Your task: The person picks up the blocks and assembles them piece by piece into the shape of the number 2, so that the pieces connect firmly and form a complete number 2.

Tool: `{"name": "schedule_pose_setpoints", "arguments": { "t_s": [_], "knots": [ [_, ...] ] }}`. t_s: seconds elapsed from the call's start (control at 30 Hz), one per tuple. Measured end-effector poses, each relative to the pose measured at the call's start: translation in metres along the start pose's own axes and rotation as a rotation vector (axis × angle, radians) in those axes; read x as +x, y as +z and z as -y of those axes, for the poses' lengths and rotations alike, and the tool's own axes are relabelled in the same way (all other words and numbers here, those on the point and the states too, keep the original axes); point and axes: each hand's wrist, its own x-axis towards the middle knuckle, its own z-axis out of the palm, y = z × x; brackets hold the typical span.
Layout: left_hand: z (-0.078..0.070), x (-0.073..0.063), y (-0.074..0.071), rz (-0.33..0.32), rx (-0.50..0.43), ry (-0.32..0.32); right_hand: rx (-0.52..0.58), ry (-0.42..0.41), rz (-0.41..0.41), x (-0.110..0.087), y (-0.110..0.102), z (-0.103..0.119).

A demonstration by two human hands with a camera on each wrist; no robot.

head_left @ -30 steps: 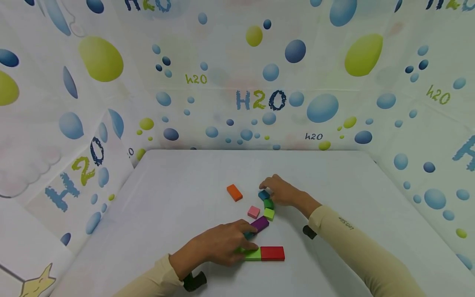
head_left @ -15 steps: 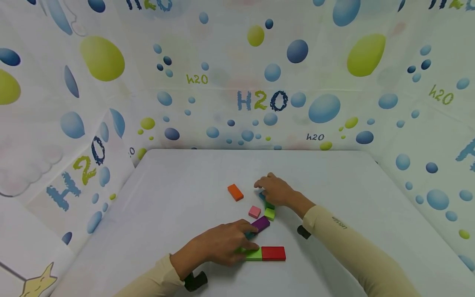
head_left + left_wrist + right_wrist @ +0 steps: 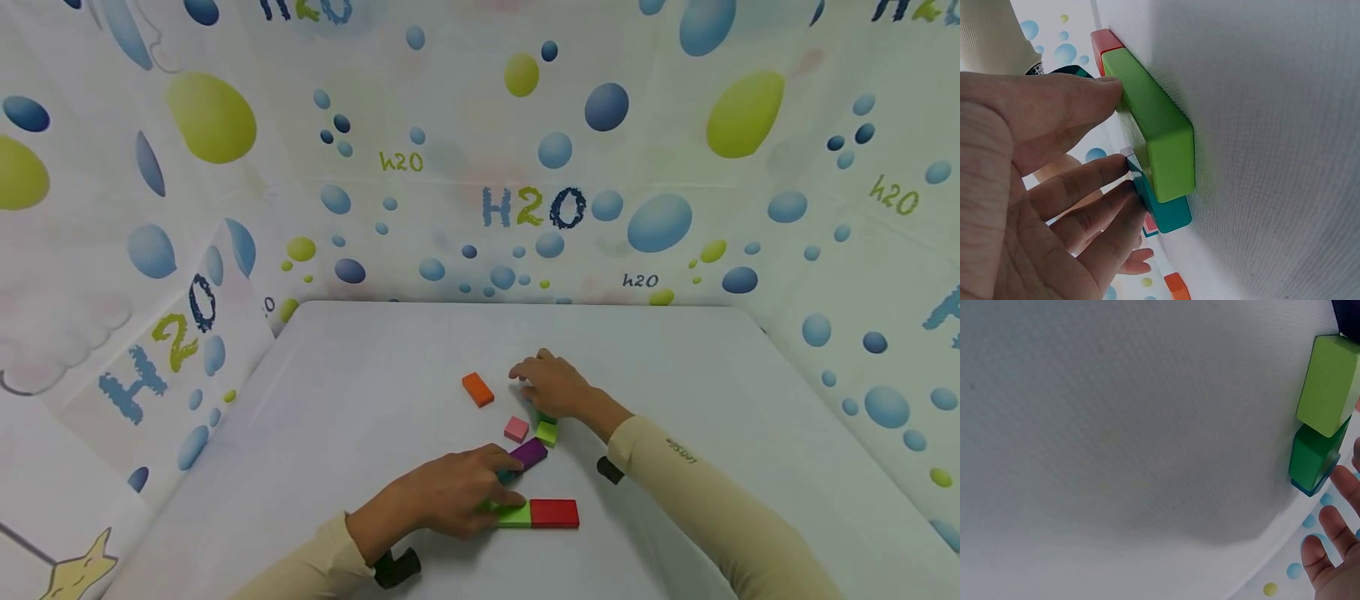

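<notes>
My left hand (image 3: pixel 456 492) rests on two blocks. Its thumb touches a long light green block (image 3: pixel 1147 106), and its extended fingertips lie on a teal block (image 3: pixel 1174 215). A red block (image 3: pixel 555 513) adjoins the light green one; a purple block (image 3: pixel 530 452) adjoins the teal one. My right hand (image 3: pixel 557 385) hovers with loosely spread fingers over the far end of the curved row, hiding the blue block in the head view. The right wrist view shows that blue block's edge (image 3: pixel 1302 487) beyond a dark green block (image 3: pixel 1311 453) and a lime block (image 3: pixel 1329 384).
A pink block (image 3: pixel 516 429) lies just left of the lime one. Farther back and left lies an orange block (image 3: pixel 477 389). The white tabletop (image 3: pixel 360 375) ends at a cloth backdrop (image 3: pixel 450 100) printed with coloured drops.
My right hand has shifted slightly left, now covering the blue block in the head view. The left hand and the blocks have stayed in place.
</notes>
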Motion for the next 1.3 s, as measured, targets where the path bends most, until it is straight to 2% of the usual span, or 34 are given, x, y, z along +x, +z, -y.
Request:
{"name": "schedule_pose_setpoints", "arguments": {
  "t_s": [0.4, 0.7, 1.2, 1.3],
  "knots": [
    [-0.001, 0.0, -0.001, 0.003, -0.009, -0.009, -0.018, -0.018, 0.0, 0.006, 0.001, 0.009],
    [0.0, 0.0, 0.001, -0.012, 0.017, -0.005, -0.055, -0.045, -0.012, 0.01, 0.003, 0.02],
    [-0.001, -0.002, 0.002, -0.015, 0.021, -0.001, -0.085, -0.03, -0.026, 0.013, 0.008, 0.025],
    [0.0, -0.002, 0.002, -0.019, 0.024, 0.002, -0.062, -0.032, -0.04, 0.016, 0.009, 0.028]
  ]
}}
